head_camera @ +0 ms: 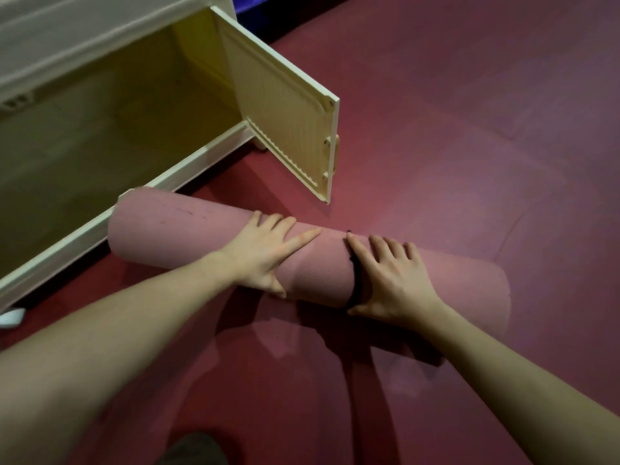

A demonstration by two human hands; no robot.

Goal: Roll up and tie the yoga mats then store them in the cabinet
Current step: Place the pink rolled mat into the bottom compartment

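Note:
A rolled pink yoga mat (188, 236) lies across the red floor in front of the cream cabinet (110, 135), its left end close to the cabinet's bottom rail. A black band (355, 280) circles the roll near its middle. My left hand (268, 250) rests flat on top of the roll with the fingers spread, left of the band. Just right of the band, my right hand (392, 280) lies on the roll, fingers straight and thumb under the near side by the band. The roll's right end is blurred.
The cabinet door (281, 105) stands open toward me, its edge just beyond the roll's middle. The cabinet interior looks bare. Red matting (469, 146) covers the floor to the right. A white object (11, 318) lies at the left edge.

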